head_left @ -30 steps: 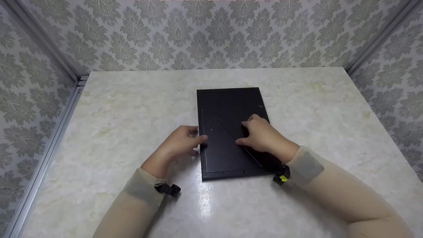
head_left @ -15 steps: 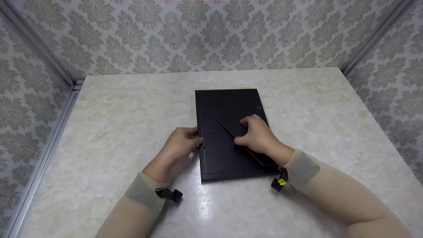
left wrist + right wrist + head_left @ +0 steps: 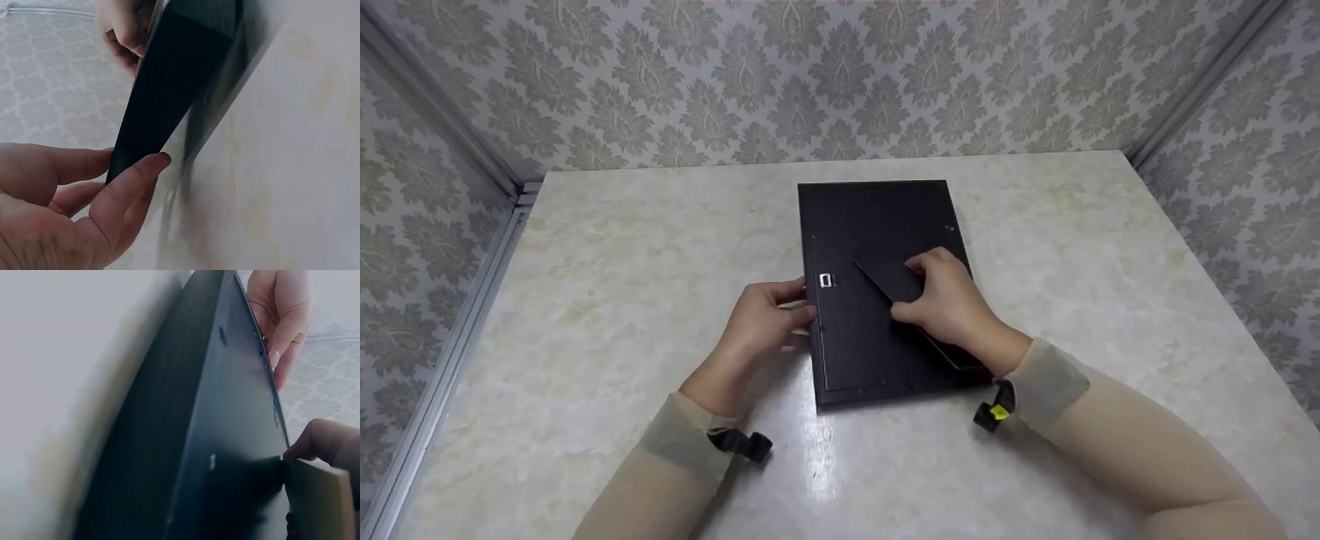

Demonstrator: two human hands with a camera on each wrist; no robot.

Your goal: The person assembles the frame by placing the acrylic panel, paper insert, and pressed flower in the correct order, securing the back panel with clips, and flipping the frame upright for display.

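Observation:
A black picture frame [image 3: 870,214] lies back side up in the middle of the table, its left edge tipped slightly upward. My left hand [image 3: 765,319] grips that left edge between thumb and fingers; the left wrist view shows the pinch around the frame's dark side [image 3: 174,73]. A flat easel stand [image 3: 887,276] angles up from the backing. My right hand [image 3: 949,300] pinches this stand, whose pale cut edge shows beside the thumb in the right wrist view. A small metal hanger [image 3: 826,280] glints near the left edge. The frame's front is hidden.
The pale marbled table [image 3: 660,232] surrounds the frame. Patterned wall panels [image 3: 840,82] close off the back and both sides, with metal rails [image 3: 457,360] along the left. A small black camera [image 3: 750,446] is strapped to each wrist.
The frame's left edge has risen a little, and its far edge now sits higher in the view. The hanger catches the light. Over the last second, the left thumb shifted outward onto the edge.

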